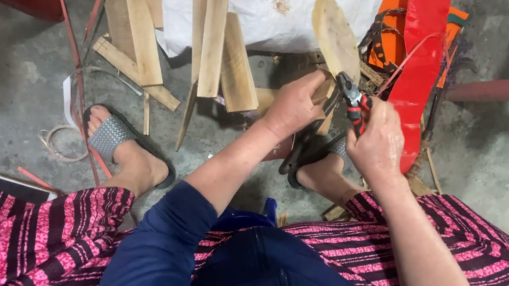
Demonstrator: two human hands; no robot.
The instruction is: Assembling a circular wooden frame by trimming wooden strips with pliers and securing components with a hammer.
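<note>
Pliers (354, 100): gripped in right hand (376, 143), nose at the wood.
Left hand (292, 105): closed around wood piece (334, 37).

Soft, even light falls from above, bright on the white sack (288, 1) and dimmer at the concrete corners. Shadows are faint; the picture is sharp, with slight wide-angle stretching at the edges.

Right hand (373, 142) grips pliers (352, 101) (red-handled); left hand (292, 106) holds wood (334, 37).
</note>
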